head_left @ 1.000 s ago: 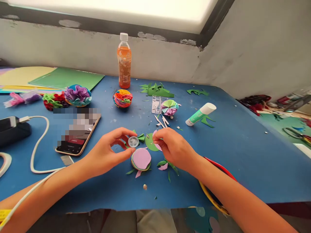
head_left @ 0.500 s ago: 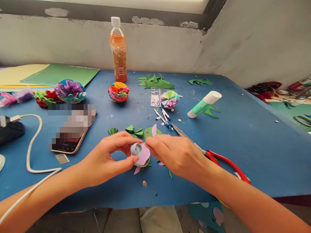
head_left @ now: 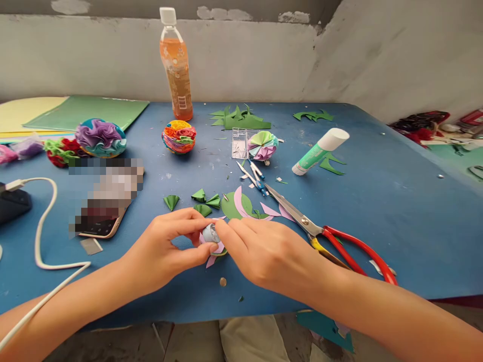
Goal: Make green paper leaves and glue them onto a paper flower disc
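Observation:
My left hand [head_left: 177, 241] grips a small grey-blue roll of tape [head_left: 210, 234] between thumb and fingers. The bent fingers of my right hand [head_left: 260, 246] press together against the roll's right side; their tips are partly hidden. Beneath the roll lies a pink paper disc with a green edge [head_left: 222, 250], mostly covered by the hands. Just beyond my fingers are several pleated green paper pieces [head_left: 171, 202], a green paper circle [head_left: 228, 206] and a curved pink paper strip [head_left: 239, 201]. Open red-handled scissors [head_left: 298, 211] lie beyond my right wrist.
A compass [head_left: 256, 177], a glue stick [head_left: 320, 151] and green scraps [head_left: 241, 118] lie further back. A drink bottle [head_left: 176, 75] stands by the wall. Colourful paper balls [head_left: 179, 138], a phone [head_left: 113, 201] and a white cable [head_left: 39, 241] are towards the left.
My right hand has come leftward against the roll, closing the small gap between them. The roll has tilted slightly in my left hand. The view has shifted a little downward.

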Action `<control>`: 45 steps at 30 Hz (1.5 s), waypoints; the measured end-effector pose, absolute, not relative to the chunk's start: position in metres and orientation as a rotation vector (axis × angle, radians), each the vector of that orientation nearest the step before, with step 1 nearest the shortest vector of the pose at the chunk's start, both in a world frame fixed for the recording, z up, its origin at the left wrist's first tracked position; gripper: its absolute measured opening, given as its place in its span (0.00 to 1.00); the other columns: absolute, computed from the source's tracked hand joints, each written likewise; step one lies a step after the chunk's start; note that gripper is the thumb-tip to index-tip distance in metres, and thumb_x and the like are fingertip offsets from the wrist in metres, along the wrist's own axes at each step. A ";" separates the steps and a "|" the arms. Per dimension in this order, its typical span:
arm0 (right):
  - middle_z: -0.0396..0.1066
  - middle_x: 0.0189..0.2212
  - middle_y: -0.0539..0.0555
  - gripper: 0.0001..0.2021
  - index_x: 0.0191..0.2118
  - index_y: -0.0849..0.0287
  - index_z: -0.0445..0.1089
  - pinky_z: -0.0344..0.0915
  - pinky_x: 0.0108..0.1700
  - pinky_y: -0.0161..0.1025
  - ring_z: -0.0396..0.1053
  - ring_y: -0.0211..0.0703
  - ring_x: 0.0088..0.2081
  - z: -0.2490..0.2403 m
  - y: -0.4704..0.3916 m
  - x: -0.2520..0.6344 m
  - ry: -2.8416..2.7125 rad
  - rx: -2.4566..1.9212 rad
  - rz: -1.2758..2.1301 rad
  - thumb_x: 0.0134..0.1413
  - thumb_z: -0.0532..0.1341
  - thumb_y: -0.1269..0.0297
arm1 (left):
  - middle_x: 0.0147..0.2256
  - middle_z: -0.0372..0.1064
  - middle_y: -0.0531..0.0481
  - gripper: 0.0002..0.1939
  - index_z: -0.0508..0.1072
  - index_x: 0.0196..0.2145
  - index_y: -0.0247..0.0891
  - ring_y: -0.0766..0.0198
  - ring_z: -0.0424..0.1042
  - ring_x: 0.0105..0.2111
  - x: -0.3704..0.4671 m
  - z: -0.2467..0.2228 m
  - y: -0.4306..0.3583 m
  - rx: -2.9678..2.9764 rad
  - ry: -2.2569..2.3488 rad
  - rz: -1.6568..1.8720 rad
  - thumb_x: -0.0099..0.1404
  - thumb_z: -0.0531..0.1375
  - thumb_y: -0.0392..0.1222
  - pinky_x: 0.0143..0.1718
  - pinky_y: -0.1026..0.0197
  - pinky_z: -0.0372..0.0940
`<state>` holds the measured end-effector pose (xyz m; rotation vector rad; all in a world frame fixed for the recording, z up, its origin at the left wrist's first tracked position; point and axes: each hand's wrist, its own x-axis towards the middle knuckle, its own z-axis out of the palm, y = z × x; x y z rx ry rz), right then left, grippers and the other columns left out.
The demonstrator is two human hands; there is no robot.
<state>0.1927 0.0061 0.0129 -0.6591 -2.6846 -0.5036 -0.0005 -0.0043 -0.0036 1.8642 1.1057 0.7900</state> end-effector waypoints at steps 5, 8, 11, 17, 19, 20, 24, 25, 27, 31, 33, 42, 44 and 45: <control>0.57 0.19 0.48 0.11 0.31 0.63 0.63 0.49 0.22 0.35 0.56 0.36 0.20 0.010 0.004 0.190 -2.680 -0.709 -0.527 0.61 0.46 0.74 | 0.28 0.68 0.50 0.06 0.77 0.31 0.40 0.68 0.64 0.26 0.001 -0.003 -0.003 1.789 1.137 0.768 0.58 0.60 0.40 0.29 0.66 0.66; 0.58 0.19 0.49 0.12 0.31 0.64 0.64 0.51 0.23 0.35 0.58 0.37 0.20 0.010 0.006 0.190 -2.639 -0.691 -0.536 0.62 0.46 0.73 | 0.29 0.69 0.50 0.06 0.77 0.30 0.40 0.67 0.65 0.27 0.000 -0.002 -0.003 1.765 1.157 0.785 0.58 0.60 0.41 0.30 0.65 0.67; 0.60 0.20 0.50 0.13 0.32 0.66 0.65 0.53 0.23 0.36 0.60 0.37 0.21 0.012 0.009 0.193 -2.602 -0.683 -0.552 0.62 0.45 0.74 | 0.29 0.68 0.50 0.06 0.77 0.32 0.39 0.66 0.66 0.27 -0.002 -0.001 -0.004 1.743 1.163 0.805 0.57 0.61 0.41 0.30 0.65 0.67; 0.66 0.23 0.51 0.09 0.36 0.62 0.64 0.56 0.26 0.35 0.65 0.38 0.24 0.015 0.014 0.203 -2.560 -0.822 -0.341 0.62 0.48 0.73 | 0.37 0.71 0.47 0.13 0.75 0.39 0.39 0.61 0.70 0.35 -0.007 -0.002 -0.002 1.687 1.202 0.859 0.55 0.63 0.42 0.37 0.62 0.69; 0.68 0.25 0.50 0.08 0.36 0.60 0.64 0.56 0.27 0.34 0.66 0.36 0.25 0.015 0.016 0.205 -2.547 -0.882 -0.105 0.62 0.49 0.71 | 0.39 0.72 0.48 0.15 0.74 0.41 0.39 0.60 0.71 0.38 -0.011 -0.002 0.002 1.697 1.270 0.842 0.54 0.63 0.44 0.40 0.61 0.69; 0.69 0.25 0.49 0.08 0.36 0.59 0.64 0.56 0.26 0.33 0.66 0.36 0.25 0.015 0.018 0.207 -2.553 -0.911 0.034 0.62 0.49 0.70 | 0.39 0.72 0.48 0.16 0.73 0.41 0.40 0.59 0.71 0.39 -0.014 -0.002 0.005 1.722 1.323 0.815 0.55 0.63 0.44 0.41 0.60 0.68; 0.70 0.24 0.45 0.07 0.34 0.55 0.66 0.54 0.24 0.32 0.65 0.33 0.22 0.016 0.025 0.215 -2.737 -0.957 0.511 0.60 0.53 0.67 | 0.38 0.72 0.49 0.15 0.72 0.42 0.41 0.57 0.71 0.39 -0.025 -0.005 0.012 1.985 1.486 0.585 0.57 0.60 0.46 0.42 0.57 0.67; 0.70 0.24 0.45 0.06 0.33 0.54 0.67 0.54 0.24 0.32 0.65 0.33 0.22 0.016 0.026 0.217 -2.791 -0.965 0.592 0.60 0.54 0.66 | 0.39 0.71 0.49 0.14 0.72 0.41 0.41 0.57 0.70 0.39 -0.027 -0.006 0.012 2.066 1.481 0.523 0.57 0.60 0.46 0.42 0.57 0.66; 0.70 0.24 0.45 0.06 0.32 0.53 0.68 0.52 0.23 0.32 0.65 0.34 0.23 0.016 0.028 0.219 -2.861 -1.005 0.698 0.59 0.54 0.65 | 0.43 0.69 0.47 0.14 0.73 0.41 0.41 0.56 0.70 0.40 -0.030 -0.008 0.012 2.189 1.453 0.441 0.58 0.59 0.47 0.45 0.56 0.65; 0.69 0.24 0.45 0.07 0.32 0.54 0.68 0.51 0.22 0.32 0.65 0.35 0.23 0.015 0.029 0.219 -2.861 -1.090 0.745 0.59 0.55 0.64 | 0.45 0.66 0.45 0.18 0.71 0.45 0.42 0.54 0.69 0.43 -0.026 -0.008 0.008 2.315 1.456 0.482 0.57 0.60 0.49 0.45 0.55 0.65; 0.70 0.24 0.45 0.07 0.31 0.54 0.67 0.51 0.23 0.33 0.64 0.35 0.23 0.014 0.028 0.217 -2.850 -1.111 0.744 0.59 0.55 0.65 | 0.45 0.66 0.44 0.16 0.71 0.43 0.42 0.55 0.68 0.44 -0.021 -0.008 0.005 2.390 1.398 0.565 0.58 0.59 0.47 0.46 0.55 0.65; 0.71 0.26 0.47 0.07 0.31 0.55 0.69 0.54 0.26 0.33 0.66 0.37 0.26 0.012 0.028 0.211 -2.827 -1.177 0.778 0.58 0.56 0.66 | 0.46 0.71 0.44 0.09 0.71 0.42 0.37 0.62 0.68 0.47 -0.004 -0.023 -0.002 2.666 0.862 0.760 0.64 0.56 0.35 0.49 0.59 0.64; 0.71 0.25 0.47 0.06 0.30 0.56 0.69 0.53 0.25 0.33 0.66 0.37 0.25 0.012 0.028 0.210 -2.804 -1.202 0.806 0.57 0.56 0.66 | 0.44 0.72 0.44 0.10 0.71 0.43 0.36 0.62 0.70 0.45 -0.004 -0.025 -0.002 2.685 0.814 0.758 0.65 0.55 0.34 0.48 0.60 0.65; 0.71 0.25 0.47 0.06 0.30 0.56 0.68 0.53 0.25 0.33 0.65 0.36 0.25 0.012 0.028 0.209 -2.795 -1.212 0.818 0.57 0.57 0.66 | 0.43 0.73 0.44 0.10 0.71 0.43 0.36 0.63 0.71 0.43 -0.004 -0.026 -0.002 2.695 0.801 0.746 0.65 0.54 0.33 0.46 0.60 0.66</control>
